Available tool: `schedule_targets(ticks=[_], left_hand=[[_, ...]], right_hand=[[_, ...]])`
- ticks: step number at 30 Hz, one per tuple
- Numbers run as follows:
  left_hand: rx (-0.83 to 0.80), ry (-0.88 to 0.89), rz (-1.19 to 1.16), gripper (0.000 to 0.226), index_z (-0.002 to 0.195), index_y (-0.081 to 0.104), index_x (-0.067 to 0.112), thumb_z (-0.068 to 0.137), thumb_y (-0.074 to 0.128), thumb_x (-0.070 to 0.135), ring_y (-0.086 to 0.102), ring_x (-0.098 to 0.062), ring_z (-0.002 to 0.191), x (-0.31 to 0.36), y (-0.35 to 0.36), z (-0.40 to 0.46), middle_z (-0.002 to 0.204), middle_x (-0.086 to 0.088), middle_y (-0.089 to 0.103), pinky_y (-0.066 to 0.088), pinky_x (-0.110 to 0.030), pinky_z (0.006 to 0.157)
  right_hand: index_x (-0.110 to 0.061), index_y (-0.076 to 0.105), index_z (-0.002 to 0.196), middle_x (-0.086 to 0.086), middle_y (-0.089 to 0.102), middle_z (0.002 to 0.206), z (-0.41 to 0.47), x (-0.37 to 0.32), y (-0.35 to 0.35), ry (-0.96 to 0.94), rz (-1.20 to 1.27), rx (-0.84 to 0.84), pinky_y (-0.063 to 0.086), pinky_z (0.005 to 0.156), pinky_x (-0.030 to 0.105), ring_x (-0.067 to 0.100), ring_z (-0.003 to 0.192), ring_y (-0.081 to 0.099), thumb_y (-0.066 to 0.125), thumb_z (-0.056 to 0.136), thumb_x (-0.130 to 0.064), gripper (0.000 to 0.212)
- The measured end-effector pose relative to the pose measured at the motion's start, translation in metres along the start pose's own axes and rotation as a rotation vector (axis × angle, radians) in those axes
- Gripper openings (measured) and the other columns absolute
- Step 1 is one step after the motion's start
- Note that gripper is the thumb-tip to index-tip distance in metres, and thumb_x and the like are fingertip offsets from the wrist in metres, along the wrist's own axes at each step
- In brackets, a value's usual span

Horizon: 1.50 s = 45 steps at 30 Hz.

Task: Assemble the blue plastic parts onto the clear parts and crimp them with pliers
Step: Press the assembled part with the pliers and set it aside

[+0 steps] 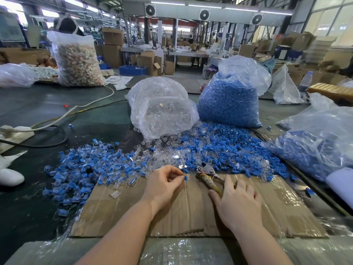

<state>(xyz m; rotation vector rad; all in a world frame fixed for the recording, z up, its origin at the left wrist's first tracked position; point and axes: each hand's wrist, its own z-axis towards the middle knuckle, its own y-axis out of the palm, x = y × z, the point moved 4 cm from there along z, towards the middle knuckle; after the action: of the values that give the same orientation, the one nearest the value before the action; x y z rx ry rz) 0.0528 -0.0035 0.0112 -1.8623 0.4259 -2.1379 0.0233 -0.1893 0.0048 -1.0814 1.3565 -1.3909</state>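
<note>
Left hand (162, 181), palm turned down over the cardboard sheet (133, 213), fingers curled in, pinching a small blue part (185, 178) between thumb and fingertips, just short of the pliers (207, 175). Right hand (236, 201) lies flat with fingers spread and nearly straight, resting over the wrapped handles of the pliers, not gripping; the tool's jaws point away toward the heap and stand slightly apart. Loose blue parts (225, 150) and clear parts (164, 155) piled just beyond both hands, spilling from a clear-parts bag (162, 108) and a blue-parts bag (229, 100).
</note>
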Motion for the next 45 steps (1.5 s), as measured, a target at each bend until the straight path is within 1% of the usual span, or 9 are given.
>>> schedule_targets(ticks=[3,6,9,15,19,22,36,39,45], left_hand=[[0.002,-0.092,-0.122,0.005,0.087,0.063,0.013,0.085,0.064,0.009,0.058,0.001,0.06,0.001,0.0,0.002,0.08,-0.003,0.066,0.045,-0.007,0.055],[0.036,-0.189,-0.284,0.006,0.09,0.064,0.006,0.085,0.062,0.003,0.06,-0.007,0.057,0.002,0.002,0.002,0.076,-0.01,0.066,0.049,-0.014,0.053],[0.072,-0.27,-0.452,0.007,0.092,0.063,0.001,0.085,0.061,-0.001,0.057,-0.018,0.058,0.005,0.004,0.001,0.073,-0.015,0.063,0.048,-0.026,0.053],[0.112,-0.357,-0.494,0.005,0.089,0.065,0.005,0.085,0.064,0.002,0.058,-0.012,0.051,0.005,0.001,0.007,0.075,-0.013,0.066,0.048,-0.025,0.045],[0.143,-0.38,-0.494,0.005,0.089,0.066,0.005,0.084,0.064,0.002,0.058,-0.011,0.047,0.002,0.0,0.009,0.071,-0.011,0.067,0.048,-0.023,0.043],[0.157,-0.384,-0.493,0.005,0.088,0.066,0.006,0.085,0.064,0.003,0.058,-0.011,0.048,0.001,-0.001,0.01,0.071,-0.011,0.066,0.048,-0.023,0.044],[0.195,-0.401,-0.519,0.005,0.085,0.067,0.009,0.084,0.066,0.005,0.059,-0.007,0.045,0.0,-0.002,0.012,0.07,-0.007,0.067,0.045,-0.019,0.04],[0.196,-0.398,-0.494,0.004,0.084,0.067,0.01,0.084,0.066,0.006,0.057,-0.008,0.046,0.001,-0.002,0.011,0.067,-0.006,0.066,0.043,-0.022,0.041],[0.205,-0.392,-0.495,0.004,0.086,0.065,0.007,0.084,0.064,0.004,0.059,-0.011,0.052,0.002,-0.002,0.011,0.077,-0.012,0.067,0.048,-0.022,0.046]], right_hand=[[-0.017,0.042,0.127,0.01,0.047,0.132,-0.004,-0.005,-0.01,-0.088,-0.071,0.135,0.039,0.096,0.034,0.026,0.12,0.043,0.028,0.094,-0.056,0.053],[-0.017,0.048,0.114,0.009,0.051,0.123,-0.003,-0.009,-0.019,-0.134,-0.029,0.096,0.042,0.091,0.033,0.025,0.113,0.046,0.026,0.096,-0.052,0.044],[-0.017,0.052,0.108,0.005,0.055,0.114,-0.001,-0.015,-0.028,-0.206,0.205,-0.055,0.044,0.092,0.033,0.021,0.106,0.05,0.025,0.097,-0.05,0.044],[-0.016,0.049,0.083,-0.002,0.052,0.079,-0.009,-0.024,-0.048,-0.208,0.768,-0.435,0.044,0.073,0.03,0.014,0.072,0.051,0.032,0.097,-0.048,0.039],[-0.016,0.053,0.092,0.004,0.058,0.083,-0.007,-0.02,-0.048,-0.138,0.831,-0.592,0.049,0.087,0.043,0.018,0.076,0.056,0.044,0.094,-0.048,0.033],[-0.01,0.054,0.104,0.01,0.065,0.086,-0.007,-0.021,-0.047,-0.155,0.854,-0.688,0.051,0.085,0.045,0.022,0.076,0.063,0.056,0.088,-0.026,0.022],[-0.009,0.05,0.105,0.021,0.064,0.101,-0.009,-0.025,-0.05,-0.166,0.816,-0.723,0.046,0.091,0.059,0.031,0.088,0.064,0.05,0.08,-0.011,0.025],[-0.007,0.05,0.107,0.016,0.06,0.095,-0.01,-0.025,-0.049,-0.181,0.822,-0.744,0.046,0.093,0.055,0.026,0.081,0.059,0.05,0.082,-0.01,0.026],[-0.012,0.05,0.107,0.01,0.05,0.087,-0.008,-0.024,-0.049,-0.176,0.822,-0.724,0.038,0.071,0.037,0.022,0.077,0.046,0.046,0.083,-0.005,0.026]])
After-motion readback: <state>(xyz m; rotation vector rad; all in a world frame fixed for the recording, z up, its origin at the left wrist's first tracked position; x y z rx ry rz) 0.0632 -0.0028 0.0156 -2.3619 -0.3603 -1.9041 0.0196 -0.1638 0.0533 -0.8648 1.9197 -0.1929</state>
